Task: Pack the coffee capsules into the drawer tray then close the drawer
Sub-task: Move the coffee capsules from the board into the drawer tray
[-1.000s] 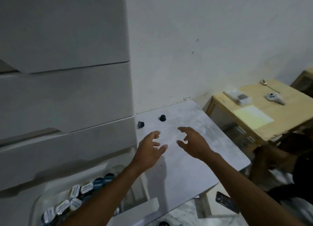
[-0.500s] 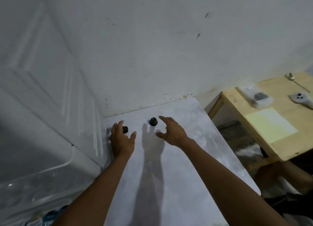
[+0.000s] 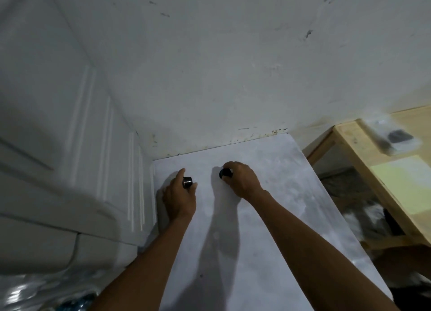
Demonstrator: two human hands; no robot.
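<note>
Two hands' grips, left hand [image 3: 178, 200] and right hand [image 3: 241, 179], each clenched on a capsule near the tabletop [image 3: 268, 240] back edge.

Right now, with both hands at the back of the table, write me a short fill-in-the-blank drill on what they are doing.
1. The left hand pinches a dark capsule between its thumb and ____ finger.
2. The right hand closes on the second capsule, so the number of capsules being picked up is ____.
3. Both capsules sit on the pale ____ near the wall.
4. The wooden table stands on the person's ____ side.

Missing words: index; two; table; right
</note>
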